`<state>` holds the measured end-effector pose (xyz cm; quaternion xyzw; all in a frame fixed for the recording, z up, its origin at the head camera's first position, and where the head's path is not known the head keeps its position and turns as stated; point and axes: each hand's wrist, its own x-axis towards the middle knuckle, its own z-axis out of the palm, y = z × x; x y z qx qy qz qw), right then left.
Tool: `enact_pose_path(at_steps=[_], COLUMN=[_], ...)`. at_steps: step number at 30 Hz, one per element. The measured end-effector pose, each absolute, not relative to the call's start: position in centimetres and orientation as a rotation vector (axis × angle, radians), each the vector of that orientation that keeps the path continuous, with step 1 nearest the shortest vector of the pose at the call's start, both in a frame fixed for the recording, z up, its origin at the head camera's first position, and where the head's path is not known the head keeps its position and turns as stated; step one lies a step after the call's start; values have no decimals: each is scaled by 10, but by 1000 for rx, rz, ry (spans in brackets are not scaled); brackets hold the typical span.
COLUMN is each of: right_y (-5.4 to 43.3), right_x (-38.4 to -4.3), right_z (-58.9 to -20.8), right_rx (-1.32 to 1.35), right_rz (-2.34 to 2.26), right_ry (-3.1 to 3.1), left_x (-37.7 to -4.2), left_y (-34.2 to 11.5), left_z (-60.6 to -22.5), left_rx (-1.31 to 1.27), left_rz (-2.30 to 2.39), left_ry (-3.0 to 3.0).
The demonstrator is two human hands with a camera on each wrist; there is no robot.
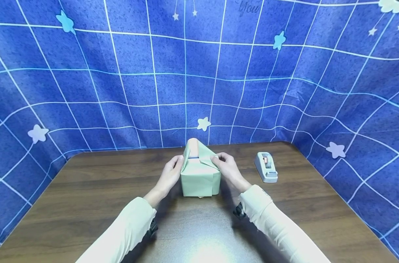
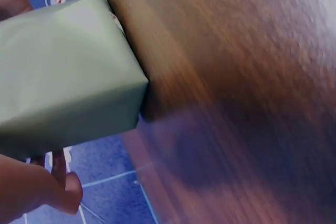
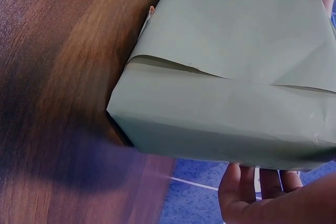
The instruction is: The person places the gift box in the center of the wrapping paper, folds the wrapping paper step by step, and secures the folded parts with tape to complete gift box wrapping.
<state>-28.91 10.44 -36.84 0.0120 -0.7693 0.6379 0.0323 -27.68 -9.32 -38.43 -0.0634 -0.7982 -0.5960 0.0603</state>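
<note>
A box [image 1: 193, 149] stands on the table, mostly covered in pale green wrapping paper [image 1: 197, 184]. At its top the paper gapes, and a pinkish strip of the box with a dark blue line shows there. My left hand [image 1: 169, 171] holds the paper at the upper left edge, thumb along the side. On the opposite side my right hand [image 1: 230, 170] pinches the folded paper at the upper right edge. In the right wrist view an overlapping paper edge [image 3: 210, 74] runs along the near face and lifts slightly at one end. The box's far side is hidden.
A pale tape dispenser [image 1: 266, 168] stands on the brown wooden table [image 1: 114, 175], to the right of the box. Behind and around the table hangs a blue curtain [image 1: 133, 87] with white grid lines and stars.
</note>
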Motion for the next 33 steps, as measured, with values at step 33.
enact_pose_path(at_steps=[33], right_y=[103], right_x=[-286], right_z=[-367], right_rx=[75], right_rz=[1912], right_ry=[-2380], left_x=[-292], left_y=[-90], left_z=[-364], left_rx=[-54], left_rz=[-2044], left_ry=[-2549])
